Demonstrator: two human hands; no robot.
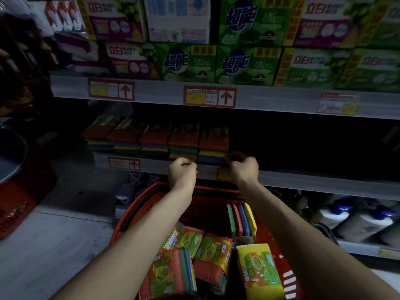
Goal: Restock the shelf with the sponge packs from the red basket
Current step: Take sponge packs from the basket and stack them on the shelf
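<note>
We see sponge packs [155,137], flat red, yellow, blue and green layers in glossy wrap, rowed on the shelf [303,180] at 12 o'clock. More lie loose in the red plastic basket [138,203] at 6. Our right hand [242,168] curls onto the end pack [213,139]; our left hand [183,173] is clenched, and we cannot tell whether it grips anything.

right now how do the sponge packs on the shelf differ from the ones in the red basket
The shelf packs lie flat in neat side-by-side stacks; the basket packs lie jumbled and tilted in the red basket, one standing on edge. The shelf packs sit in shadow, labels hard to make out; the basket packs are lit, their green and yellow labels plain. Both hold red, yellow, blue and green sponges.
</note>
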